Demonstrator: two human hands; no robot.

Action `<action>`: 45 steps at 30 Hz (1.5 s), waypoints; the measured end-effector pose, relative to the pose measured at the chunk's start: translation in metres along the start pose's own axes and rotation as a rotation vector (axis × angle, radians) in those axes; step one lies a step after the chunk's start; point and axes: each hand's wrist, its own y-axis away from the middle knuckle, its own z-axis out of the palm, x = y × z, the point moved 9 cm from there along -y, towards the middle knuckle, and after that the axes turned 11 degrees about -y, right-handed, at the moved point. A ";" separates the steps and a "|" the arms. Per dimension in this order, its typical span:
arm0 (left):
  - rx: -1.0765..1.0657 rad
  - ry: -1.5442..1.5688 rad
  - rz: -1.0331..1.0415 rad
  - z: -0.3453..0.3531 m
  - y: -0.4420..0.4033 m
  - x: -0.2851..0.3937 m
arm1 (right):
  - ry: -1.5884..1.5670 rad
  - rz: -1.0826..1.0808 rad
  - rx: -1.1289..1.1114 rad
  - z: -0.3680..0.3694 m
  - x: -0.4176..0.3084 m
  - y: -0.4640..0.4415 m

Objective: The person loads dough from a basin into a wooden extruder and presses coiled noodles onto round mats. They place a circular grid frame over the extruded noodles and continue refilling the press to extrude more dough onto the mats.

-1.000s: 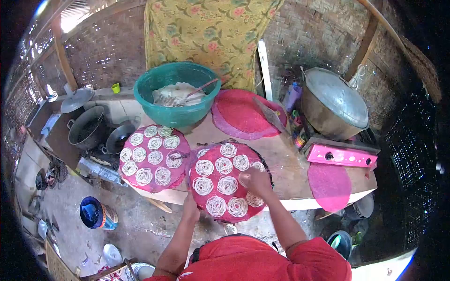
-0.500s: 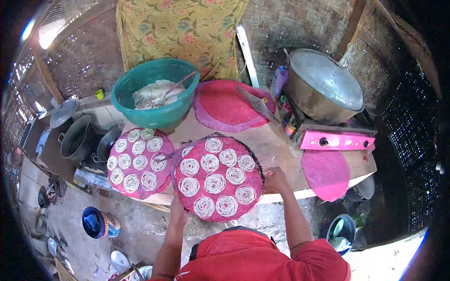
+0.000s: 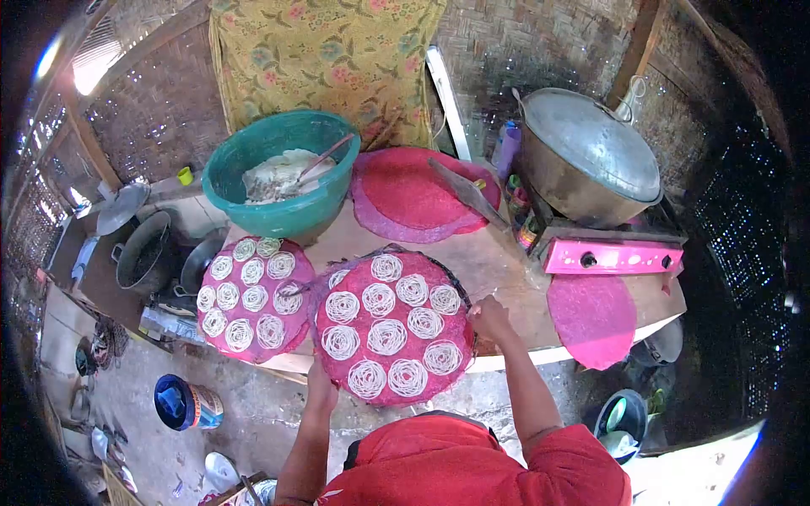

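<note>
A round pink mat point(image 3: 405, 314) with a dark, frayed rim bears several white coils of thin noodle-like strands point(image 3: 386, 336) and juts over the table's front edge. At its lower left edge is my left hand point(image 3: 321, 386), closed on the rim, its fingers partly hidden beneath. My right hand point(image 3: 491, 320) has its fingers closed at the right rim, touching it. A second round pink mat point(image 3: 301, 331), also laid with white coils, lies to the left and partly under the first one's edge.
Behind stands a green basin point(image 3: 278, 212) of white dough or flour with a stick in it. Beside it, plain pink mats point(image 3: 396, 190) lie under a wooden paddle point(image 3: 467, 192). A lidded pot point(image 3: 582, 181) sits on a pink-fronted stove point(image 3: 614, 256) at the right, near another pink mat point(image 3: 592, 320).
My right hand has shifted slightly left, against the mat's rim. The mat with coils and my left hand have hardly moved, and the view has tilted a little.
</note>
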 end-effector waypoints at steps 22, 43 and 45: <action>0.077 -0.043 0.020 0.012 -0.019 0.029 | 0.058 -0.003 0.561 -0.151 0.046 -0.084; 0.419 -1.320 0.576 0.052 0.008 0.105 | -0.118 -0.245 0.676 -0.147 0.036 -0.118; 0.332 -1.111 0.583 0.059 0.002 0.098 | -0.400 -0.485 0.563 -0.132 -0.015 -0.102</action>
